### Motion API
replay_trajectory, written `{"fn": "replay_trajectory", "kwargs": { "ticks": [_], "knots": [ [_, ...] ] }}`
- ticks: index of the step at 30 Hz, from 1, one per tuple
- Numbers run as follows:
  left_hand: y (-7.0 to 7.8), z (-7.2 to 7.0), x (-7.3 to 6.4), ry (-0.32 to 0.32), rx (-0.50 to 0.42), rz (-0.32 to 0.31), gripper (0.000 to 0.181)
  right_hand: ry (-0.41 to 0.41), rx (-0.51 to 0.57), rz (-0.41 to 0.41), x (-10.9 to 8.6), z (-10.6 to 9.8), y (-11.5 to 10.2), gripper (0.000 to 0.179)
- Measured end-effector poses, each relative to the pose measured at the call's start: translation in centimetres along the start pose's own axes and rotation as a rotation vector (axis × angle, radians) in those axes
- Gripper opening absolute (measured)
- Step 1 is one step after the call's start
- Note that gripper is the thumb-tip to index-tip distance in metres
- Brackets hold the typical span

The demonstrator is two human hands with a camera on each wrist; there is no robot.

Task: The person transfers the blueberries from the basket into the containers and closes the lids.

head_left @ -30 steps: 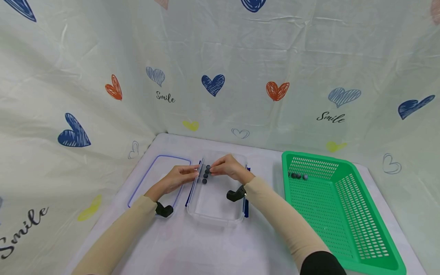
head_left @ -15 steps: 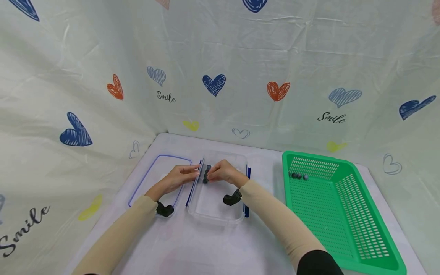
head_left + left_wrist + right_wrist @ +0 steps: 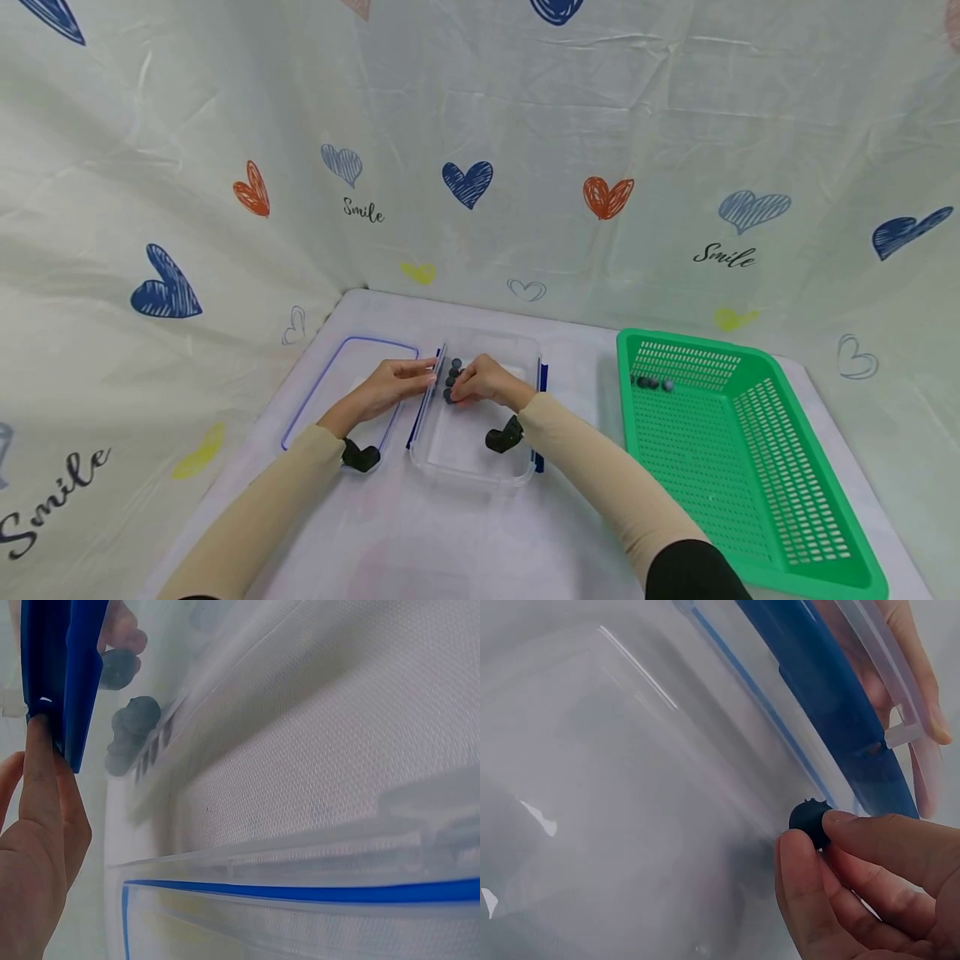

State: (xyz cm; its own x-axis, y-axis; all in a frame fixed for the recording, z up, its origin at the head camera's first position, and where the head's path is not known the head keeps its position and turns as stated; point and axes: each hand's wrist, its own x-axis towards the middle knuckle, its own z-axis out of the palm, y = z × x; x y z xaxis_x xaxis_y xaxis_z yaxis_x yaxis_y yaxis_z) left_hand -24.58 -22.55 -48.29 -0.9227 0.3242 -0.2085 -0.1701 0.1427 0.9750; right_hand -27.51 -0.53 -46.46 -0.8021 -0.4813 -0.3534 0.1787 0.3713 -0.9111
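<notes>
My right hand (image 3: 491,383) pinches a blueberry (image 3: 810,823) between thumb and fingertips, inside the clear plastic box (image 3: 472,481). Its crown faces up in the right wrist view. Several other blueberries (image 3: 456,364) sit in a row along the box's left wall; some show blurred through the plastic as dark blueberries (image 3: 137,716) in the left wrist view. Outside that wall, my left hand (image 3: 386,387) has its fingers fairly straight, touching the box's left side at the blue latch (image 3: 64,675). The right hand partly hides the row.
A green plastic basket (image 3: 810,446) stands on the right, with several blueberries (image 3: 654,383) at its far left corner. Left of the box lies a clear lid with a blue seal (image 3: 318,389). A printed curtain (image 3: 525,108) hangs behind the white-covered table (image 3: 450,550).
My right hand has moved toward the near end of the row along the box's left wall, uncovering the far blueberries. My left hand stays at the box's side.
</notes>
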Motion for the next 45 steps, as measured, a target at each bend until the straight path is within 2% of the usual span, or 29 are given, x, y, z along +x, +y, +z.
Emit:
{"fn": "replay_trajectory", "kwargs": {
  "ticks": [8, 21, 30, 45],
  "knots": [
    [0.2, 0.1, 0.0, -0.001, 0.009, 0.002, 0.054, -0.002, -0.041, -0.003, 0.1, 0.1, 0.2, 0.001],
    [0.3, 0.2, 0.0, 0.004, 0.011, 0.007, 0.054, 0.016, -0.071, -0.011, -0.1, -0.2, 0.0, 0.007],
    [0.1, 0.2, 0.0, 0.016, -0.004, -0.003, 0.053, 0.018, -0.047, -0.049, -0.5, -0.9, -0.8, 0.008],
    [0.2, 0.2, 0.0, 0.019, -0.021, -0.014, 0.053, 0.026, 0.022, -0.045, -1.4, -3.0, -2.6, 0.01]
  ]
}}
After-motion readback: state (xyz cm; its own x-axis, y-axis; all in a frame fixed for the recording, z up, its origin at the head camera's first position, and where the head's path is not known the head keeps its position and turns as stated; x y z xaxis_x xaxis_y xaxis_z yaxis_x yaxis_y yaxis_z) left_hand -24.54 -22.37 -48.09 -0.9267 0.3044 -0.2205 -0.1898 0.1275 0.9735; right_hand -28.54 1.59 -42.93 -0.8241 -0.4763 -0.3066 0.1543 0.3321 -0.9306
